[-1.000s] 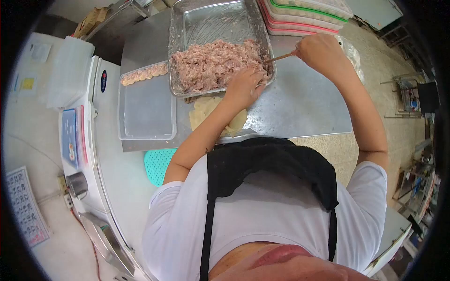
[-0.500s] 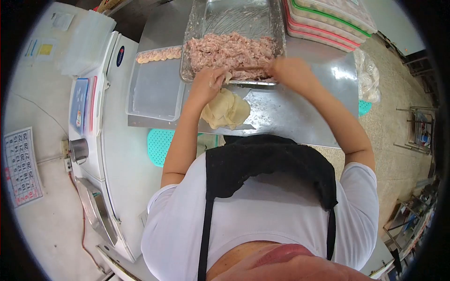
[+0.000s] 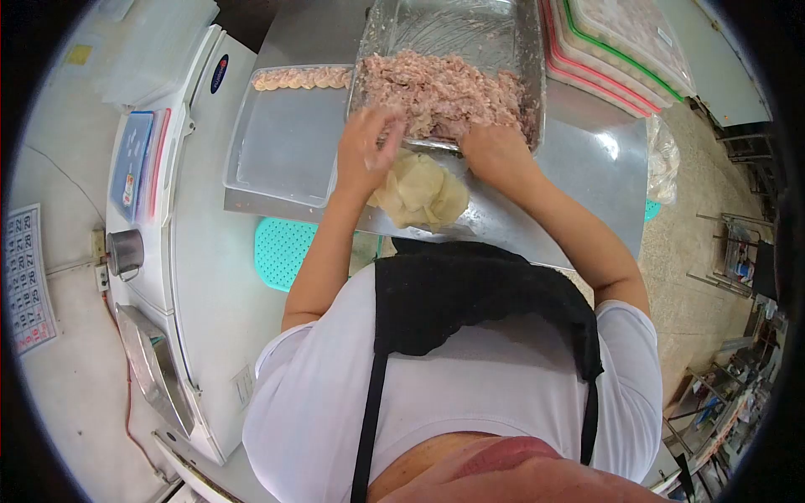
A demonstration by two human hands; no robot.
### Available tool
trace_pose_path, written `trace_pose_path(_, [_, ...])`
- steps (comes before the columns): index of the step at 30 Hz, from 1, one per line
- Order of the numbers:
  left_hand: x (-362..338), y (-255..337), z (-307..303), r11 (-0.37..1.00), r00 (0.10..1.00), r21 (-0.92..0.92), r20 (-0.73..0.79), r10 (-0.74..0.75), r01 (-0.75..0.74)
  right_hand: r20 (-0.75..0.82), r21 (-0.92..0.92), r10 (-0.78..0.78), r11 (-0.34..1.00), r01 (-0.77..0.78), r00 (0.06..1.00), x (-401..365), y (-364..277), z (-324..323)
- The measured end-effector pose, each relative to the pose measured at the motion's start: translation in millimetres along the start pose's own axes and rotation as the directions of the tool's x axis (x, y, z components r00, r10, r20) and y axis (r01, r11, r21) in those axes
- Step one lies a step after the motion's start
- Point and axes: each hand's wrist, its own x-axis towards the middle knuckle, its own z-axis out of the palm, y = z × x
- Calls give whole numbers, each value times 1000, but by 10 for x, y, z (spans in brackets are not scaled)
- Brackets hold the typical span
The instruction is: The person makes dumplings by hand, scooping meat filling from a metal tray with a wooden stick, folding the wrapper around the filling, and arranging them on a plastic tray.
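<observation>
Bending the fingers of the left hand [image 3: 366,151] inward, right there at the near left corner of the metal tray [image 3: 444,21], and not showing whether anything is in them! Bunching the right hand [image 3: 496,152] at the tray's near edge, right of its middle, hiding the fingertips, so giving no way to tell grasping from empty. Just beyond both, heaping pinkish minced meat [image 3: 444,92] across the tray's near half. Closer in, layering pale dough wrappers [image 3: 423,193] between the forearms, near the near edge of the metal table [image 3: 587,168]. Over on the left, lining up small filled pieces [image 3: 302,79] along the far edge of the clear plastic box [image 3: 281,155], just beside the tray. And out right, stacking lidded containers [image 3: 620,50] toward the table's far right corner!
</observation>
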Motion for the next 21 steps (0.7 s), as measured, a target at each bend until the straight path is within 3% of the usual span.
trace_pose_path(1, [-60,-19,-45,997,994,-71,103,-27,35,2,-4,-7,1000,7,1000,49,2,-49])
trace_pose_path(2, [-154,-21,-84,996,995,-72,98,-37,44,96,-36,18,999,-15,995,82,38,-129])
trace_pose_path(3, [-255,-15,-106,985,962,-168,273,10,37,187,-69,52,997,-40,981,115,69,-255])
trace_pose_path(4, [-324,-39,-105,963,898,-264,432,76,45,179,-132,48,991,-24,983,166,170,-381])
trace_pose_path(5, [-390,-87,-52,962,901,-267,428,72,50,184,-134,42,991,-17,982,262,213,-468])
trace_pose_path(7, [-568,-197,108,971,924,-163,312,220,-176,17,-205,33,978,-29,999,445,254,-556])
trace_pose_path(8, [-611,-279,169,970,919,-204,339,200,-136,107,-209,73,977,-49,992,517,200,-459])
trace_pose_path(9, [-617,-319,152,969,922,-206,333,197,-133,110,-213,68,976,-43,992,506,79,-274])
trace_pose_path(11, [-580,-402,106,982,892,-180,452,31,57,151,-96,40,995,-26,988,449,-148,49])
trace_pose_path(12, [-561,-445,97,981,895,-185,445,33,56,151,-104,37,994,-21,988,437,-203,13])
trace_pose_path(14, [-557,-516,93,971,972,-226,195,128,-82,142,-106,35,994,-20,989,389,-276,-40])
trace_pose_path(18, [-483,-471,-140,969,977,-197,124,175,-148,241,-296,83,955,-8,967,565,-15,-576])
trace_pose_path(19, [-477,-408,-204,921,966,-334,227,-127,199,246,-297,75,955,2,966,581,-41,-524])
trace_pose_path(20, [-485,-382,-242,745,847,-418,365,-385,519,269,-291,71,957,11,960,567,-75,-392])
trace_pose_path(21, [-511,-457,-201,746,847,-418,366,-385,519,289,-284,74,959,12,954,533,-117,-221])
